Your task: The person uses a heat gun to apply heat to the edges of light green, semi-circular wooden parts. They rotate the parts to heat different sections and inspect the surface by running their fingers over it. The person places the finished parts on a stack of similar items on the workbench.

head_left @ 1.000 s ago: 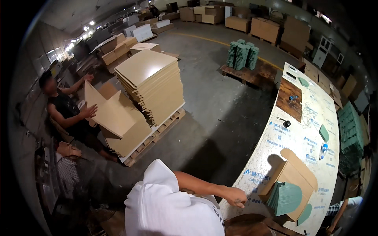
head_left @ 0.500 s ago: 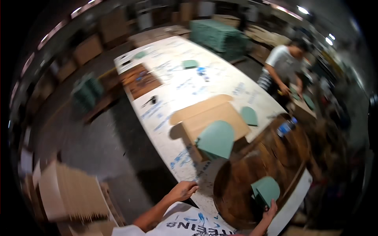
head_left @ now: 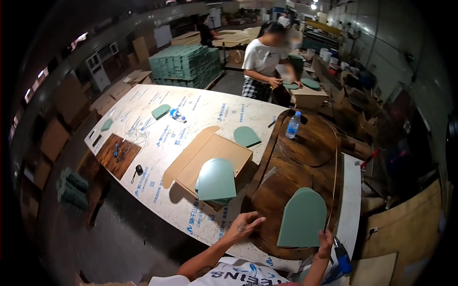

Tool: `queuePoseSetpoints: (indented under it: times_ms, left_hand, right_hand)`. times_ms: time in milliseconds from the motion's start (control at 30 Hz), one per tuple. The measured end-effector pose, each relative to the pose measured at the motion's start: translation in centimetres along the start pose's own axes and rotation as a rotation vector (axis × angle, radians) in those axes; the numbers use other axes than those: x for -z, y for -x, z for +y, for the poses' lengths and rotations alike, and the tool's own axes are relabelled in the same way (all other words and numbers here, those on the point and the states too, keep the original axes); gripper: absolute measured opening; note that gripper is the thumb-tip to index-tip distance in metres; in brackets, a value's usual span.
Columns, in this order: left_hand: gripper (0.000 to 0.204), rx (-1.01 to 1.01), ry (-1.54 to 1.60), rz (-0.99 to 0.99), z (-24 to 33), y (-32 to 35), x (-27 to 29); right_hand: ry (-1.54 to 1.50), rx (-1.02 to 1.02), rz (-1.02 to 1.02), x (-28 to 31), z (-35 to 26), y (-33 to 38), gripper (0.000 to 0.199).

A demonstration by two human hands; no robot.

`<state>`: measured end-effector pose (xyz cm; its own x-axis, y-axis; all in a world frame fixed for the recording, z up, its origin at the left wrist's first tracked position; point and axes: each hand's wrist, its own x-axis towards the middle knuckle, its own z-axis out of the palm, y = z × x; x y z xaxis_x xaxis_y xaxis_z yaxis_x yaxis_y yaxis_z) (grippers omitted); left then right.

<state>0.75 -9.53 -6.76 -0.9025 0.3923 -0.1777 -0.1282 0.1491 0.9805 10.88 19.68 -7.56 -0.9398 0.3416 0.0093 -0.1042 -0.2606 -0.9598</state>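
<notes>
A green arch-shaped panel (head_left: 302, 220) stands tilted over the dark wooden board, its flat side toward me; a second rounded edge shows behind its top. My right hand (head_left: 325, 244) is closed on its lower right edge. Left of the panel, my left hand (head_left: 245, 226) hovers near the board's edge, fingers curled together, with nothing visible in them. A stack of similar green panels (head_left: 215, 180) rests on a cardboard box (head_left: 224, 151) beyond my left hand. A thin strip (head_left: 335, 178) runs along the board's right side toward my right hand.
The dark wooden board (head_left: 267, 190) lies on a white printed table (head_left: 157, 176). A water bottle (head_left: 293, 126) stands on the board. A blue heat gun-like tool (head_left: 341, 257) is right of my right hand. A co-worker (head_left: 267, 62) handles green panels at the far bench.
The view has swung to the right. My right hand has raised the green panel and turned its broad face toward me. My left hand has moved closer to the panel.
</notes>
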Motion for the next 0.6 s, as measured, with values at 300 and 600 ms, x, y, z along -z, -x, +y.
queuePoseSetpoints:
  times_ms: [300,600]
  left_hand:
    - [0.028,0.095,0.05,-0.156,1.0,-0.6,-1.4]
    - [0.021,0.179,0.232,-0.164,1.5,-0.3,-1.3]
  right_hand:
    - [0.023,0.028,-0.002,-0.7,-1.3,2.6,0.035]
    - [-0.045,0.008,0.129,-1.5,-2.7,3.9,0.036]
